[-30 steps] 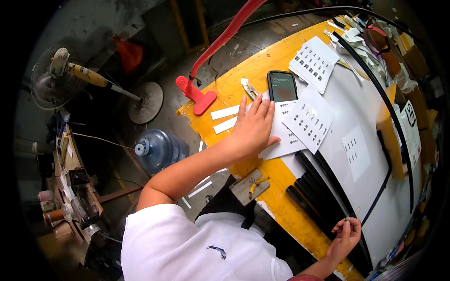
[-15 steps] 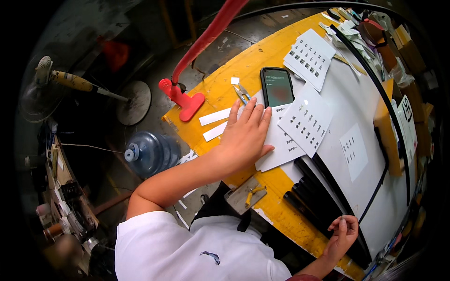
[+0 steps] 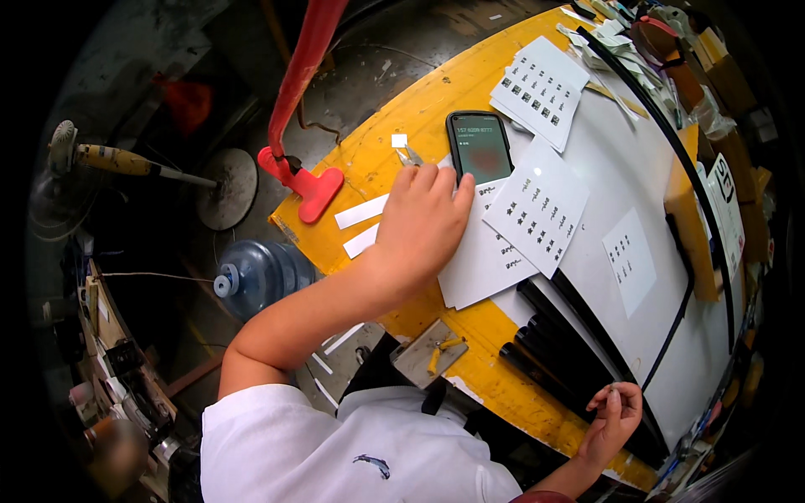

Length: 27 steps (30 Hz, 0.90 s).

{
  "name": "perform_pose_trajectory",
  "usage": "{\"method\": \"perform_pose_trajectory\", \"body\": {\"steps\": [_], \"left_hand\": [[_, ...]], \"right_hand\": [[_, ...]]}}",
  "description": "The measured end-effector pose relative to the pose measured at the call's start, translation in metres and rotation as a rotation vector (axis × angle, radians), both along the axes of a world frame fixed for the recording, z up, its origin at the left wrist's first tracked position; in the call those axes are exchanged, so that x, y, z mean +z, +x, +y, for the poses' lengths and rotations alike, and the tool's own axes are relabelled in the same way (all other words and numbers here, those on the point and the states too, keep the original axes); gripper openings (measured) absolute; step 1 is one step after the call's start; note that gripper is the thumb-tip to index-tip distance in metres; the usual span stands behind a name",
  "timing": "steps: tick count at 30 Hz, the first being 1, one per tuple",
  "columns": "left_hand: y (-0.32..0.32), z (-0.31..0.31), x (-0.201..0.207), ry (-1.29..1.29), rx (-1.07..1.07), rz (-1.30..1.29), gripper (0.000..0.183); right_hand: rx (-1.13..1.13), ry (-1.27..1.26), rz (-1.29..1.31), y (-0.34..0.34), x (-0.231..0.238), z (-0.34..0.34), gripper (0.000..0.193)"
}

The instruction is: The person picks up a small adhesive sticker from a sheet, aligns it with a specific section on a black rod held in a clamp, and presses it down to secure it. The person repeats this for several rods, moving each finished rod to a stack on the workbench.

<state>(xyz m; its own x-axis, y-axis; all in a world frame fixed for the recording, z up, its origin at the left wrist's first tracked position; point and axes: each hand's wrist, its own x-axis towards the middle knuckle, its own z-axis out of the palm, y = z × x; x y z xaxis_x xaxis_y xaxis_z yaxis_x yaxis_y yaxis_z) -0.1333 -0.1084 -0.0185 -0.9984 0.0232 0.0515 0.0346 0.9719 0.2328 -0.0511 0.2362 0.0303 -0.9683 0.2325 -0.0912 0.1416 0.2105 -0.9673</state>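
Note:
My left hand (image 3: 422,220) is over the yellow table edge, its fingers bent down on a small pair of scissors (image 3: 411,156). Only the metal tips show past the knuckles; the handles and my fingertips are hidden. Just right of it lies a dark phone (image 3: 480,147) with a lit screen. Printed white sheets (image 3: 537,210) overlap beside the hand, and two white paper strips (image 3: 360,241) lie to its left. At the lower right my right hand (image 3: 615,419) is closed, thumb against curled fingers, near black tubes (image 3: 537,339). Anything pinched there is too small to name.
A red clamp (image 3: 314,193) on a red arm grips the table's left corner. A blue water bottle (image 3: 264,277) and a fan (image 3: 126,155) stand left. More printed sheets (image 3: 545,92) lie at the back; a long black strip (image 3: 671,142) arcs along the right, near cardboard boxes.
My left hand has gone from lying flat with fingers stretched to bending its fingers over the scissors, covering their handles. The view has shifted slightly. My right hand keeps its pose.

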Motion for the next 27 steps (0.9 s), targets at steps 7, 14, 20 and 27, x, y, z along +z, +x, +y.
{"method": "perform_pose_trajectory", "body": {"steps": [7,14,20,27], "left_hand": [[-0.041,-0.019,0.010,-0.214,-0.161,0.286,0.046],[-0.082,-0.007,-0.001,-0.264,-0.267,0.104,0.064],[-0.095,-0.009,-0.002,-0.432,-0.374,0.051,0.089],[-0.108,-0.009,-0.001,-0.527,-0.515,0.059,0.084]], "right_hand": [[0.008,-0.054,0.021,0.005,0.005,-0.002,0.005],[-0.058,-0.091,0.099,0.030,0.017,0.009,0.002],[-0.059,-0.126,0.133,0.057,0.015,0.033,0.002],[-0.113,-0.209,0.157,0.085,0.020,0.051,0.003]]}}
